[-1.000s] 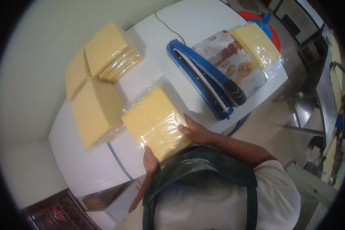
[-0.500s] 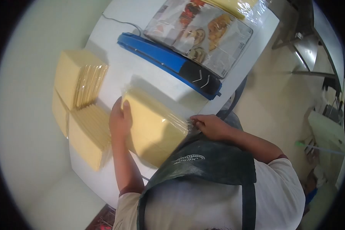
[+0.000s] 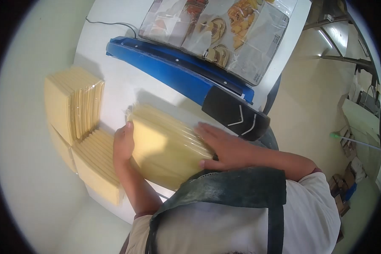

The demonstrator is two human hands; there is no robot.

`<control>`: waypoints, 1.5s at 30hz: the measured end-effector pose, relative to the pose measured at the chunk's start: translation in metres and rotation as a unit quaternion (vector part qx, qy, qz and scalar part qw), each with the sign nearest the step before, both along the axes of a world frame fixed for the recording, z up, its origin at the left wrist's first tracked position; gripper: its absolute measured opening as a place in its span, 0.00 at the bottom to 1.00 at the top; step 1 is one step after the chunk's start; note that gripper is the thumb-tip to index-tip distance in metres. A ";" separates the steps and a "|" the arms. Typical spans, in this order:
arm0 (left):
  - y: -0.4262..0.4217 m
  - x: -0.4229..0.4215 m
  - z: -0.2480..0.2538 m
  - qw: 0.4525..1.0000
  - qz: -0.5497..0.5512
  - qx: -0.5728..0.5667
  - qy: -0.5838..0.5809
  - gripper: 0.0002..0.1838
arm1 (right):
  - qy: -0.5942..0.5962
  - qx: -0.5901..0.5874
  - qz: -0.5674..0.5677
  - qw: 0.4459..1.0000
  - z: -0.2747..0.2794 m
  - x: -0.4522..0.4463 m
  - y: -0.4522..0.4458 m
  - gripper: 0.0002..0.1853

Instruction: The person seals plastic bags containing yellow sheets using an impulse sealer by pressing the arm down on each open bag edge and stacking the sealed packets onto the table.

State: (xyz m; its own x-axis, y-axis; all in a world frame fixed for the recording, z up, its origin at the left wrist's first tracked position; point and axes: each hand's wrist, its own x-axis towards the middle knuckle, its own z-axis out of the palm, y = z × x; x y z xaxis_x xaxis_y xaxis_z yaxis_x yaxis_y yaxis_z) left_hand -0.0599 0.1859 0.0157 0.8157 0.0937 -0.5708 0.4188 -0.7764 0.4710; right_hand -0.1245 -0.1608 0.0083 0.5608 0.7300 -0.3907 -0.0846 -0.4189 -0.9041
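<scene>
A block of yellow packs in clear plastic (image 3: 165, 148) stands on the table in front of me. My left hand (image 3: 123, 142) grips its left end, with the thumb on the near face. My right hand (image 3: 226, 146) lies against the right end, slightly blurred. Its fingers are stretched over the upper edge, and the thumb is apart from them on the near side. The packs' lower right corner is hidden by my apron (image 3: 224, 190).
Rows of similar yellow wrapped packs (image 3: 70, 103) stand at the left by the wall. Beyond my hands lies a long blue bar-shaped device (image 3: 165, 78) with a black end, perhaps a bag sealer. Behind it are plastic sheets with food pictures (image 3: 216, 38) on the white table (image 3: 114, 80).
My right hand has let go of the plastic at the packs' right end and now lies spread against them. The blue device's black end looks raised. The view has shifted.
</scene>
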 end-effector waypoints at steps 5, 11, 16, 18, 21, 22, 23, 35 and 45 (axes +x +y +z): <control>0.000 -0.001 -0.003 1.000 -0.007 -0.017 -0.024 0.36 | 0.097 -0.015 0.036 0.994 -0.032 -0.015 0.019 0.47; 0.001 0.000 -0.001 0.999 0.006 0.033 -0.015 0.34 | 0.072 -0.001 0.001 0.997 -0.023 -0.010 0.025 0.47; -0.016 -0.018 0.007 0.969 -0.033 0.131 -0.208 0.30 | 0.065 -0.017 0.002 0.998 -0.017 -0.005 0.023 0.46; -0.035 -0.048 0.023 0.909 -0.057 0.179 -0.373 0.30 | 0.075 0.028 -0.041 0.996 -0.016 -0.006 0.013 0.45; -0.056 -0.081 0.033 0.930 -0.088 0.174 -0.313 0.35 | 0.078 0.059 -0.030 0.995 -0.015 -0.006 0.004 0.45; -0.063 -0.089 0.030 0.943 -0.101 0.196 -0.250 0.40 | 0.079 0.061 -0.029 0.995 -0.019 -0.011 0.006 0.45; -0.069 -0.096 0.027 0.951 -0.114 0.217 -0.186 0.44 | 0.019 0.067 -0.068 0.995 -0.027 -0.018 0.009 0.40; -0.088 -0.096 0.010 0.941 -0.082 0.269 -0.190 0.52 | 0.014 0.153 -0.023 0.988 -0.055 0.036 0.067 0.50; -0.088 -0.098 0.010 0.936 -0.088 0.273 -0.207 0.47 | 0.036 0.224 -0.071 0.971 -0.078 0.052 0.101 0.46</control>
State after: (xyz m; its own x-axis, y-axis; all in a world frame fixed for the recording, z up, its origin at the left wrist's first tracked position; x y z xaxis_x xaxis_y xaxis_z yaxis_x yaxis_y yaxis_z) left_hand -0.1583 0.0977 0.0252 0.9863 0.1236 -0.1095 0.1325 -0.9881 0.0780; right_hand -0.0729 -0.0597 -0.0692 0.6509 0.7534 -0.0930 -0.1819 0.0358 -0.9827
